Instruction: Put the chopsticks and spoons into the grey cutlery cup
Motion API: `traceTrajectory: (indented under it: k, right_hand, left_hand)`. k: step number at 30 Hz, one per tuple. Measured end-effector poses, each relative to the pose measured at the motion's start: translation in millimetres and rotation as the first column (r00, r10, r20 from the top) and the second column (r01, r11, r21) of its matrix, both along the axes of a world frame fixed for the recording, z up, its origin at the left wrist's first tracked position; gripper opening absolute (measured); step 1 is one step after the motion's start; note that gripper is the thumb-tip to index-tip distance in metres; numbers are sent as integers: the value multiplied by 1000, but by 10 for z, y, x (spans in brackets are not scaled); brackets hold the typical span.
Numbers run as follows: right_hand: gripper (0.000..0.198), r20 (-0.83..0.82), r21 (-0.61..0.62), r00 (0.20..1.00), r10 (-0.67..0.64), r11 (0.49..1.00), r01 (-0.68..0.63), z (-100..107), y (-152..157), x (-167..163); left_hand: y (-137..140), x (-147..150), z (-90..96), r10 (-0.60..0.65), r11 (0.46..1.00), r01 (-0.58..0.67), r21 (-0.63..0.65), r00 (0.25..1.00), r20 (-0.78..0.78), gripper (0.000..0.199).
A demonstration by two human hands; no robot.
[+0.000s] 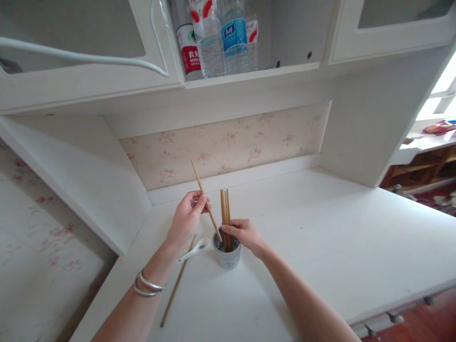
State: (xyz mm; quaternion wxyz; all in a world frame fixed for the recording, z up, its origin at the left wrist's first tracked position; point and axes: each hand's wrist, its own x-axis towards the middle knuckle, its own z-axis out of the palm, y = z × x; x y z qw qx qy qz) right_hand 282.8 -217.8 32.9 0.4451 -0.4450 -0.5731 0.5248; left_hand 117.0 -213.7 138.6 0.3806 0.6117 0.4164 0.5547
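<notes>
My left hand [187, 219] pinches a single wooden chopstick [201, 187], tilted, its lower tip reaching the rim of a small white cup [228, 259]. Several chopsticks [225, 209] stand upright in that cup. My right hand [245, 234] rests against the cup's rim on the right, fingertips touching the standing chopsticks at their base. A white ceramic spoon [194, 250] with a blue mark lies just left of the cup. One more chopstick [174, 292] lies flat on the white desk [338, 237], passing under my left wrist, which wears silver bangles.
The desk sits in a white alcove with floral wallpaper [228, 145] behind. A shelf above holds several plastic bottles [221, 38]. A cabinet door [89, 47] hangs at the upper left. A floral surface lies to the left, wooden furniture at far right.
</notes>
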Motion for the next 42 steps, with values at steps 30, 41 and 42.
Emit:
traceTrajectory:
  k: [30,41,42]
  right_hand:
    - [51,-42,86,999,-10,996,14,14,-20,-36]
    - [39,-67,250,935,-347,902,353,250,-54,-153]
    - [35,-50,332,897,-439,840,429,338,-97,-188]
  left_hand:
    - [-364,-58,-1022,-227,931,247,-269,968,104,62]
    - [-455,89,-1245,-300,940,316,-132,946,126,79]
    - [-460,106,-1252,-289,944,305,-128,948,132,77]
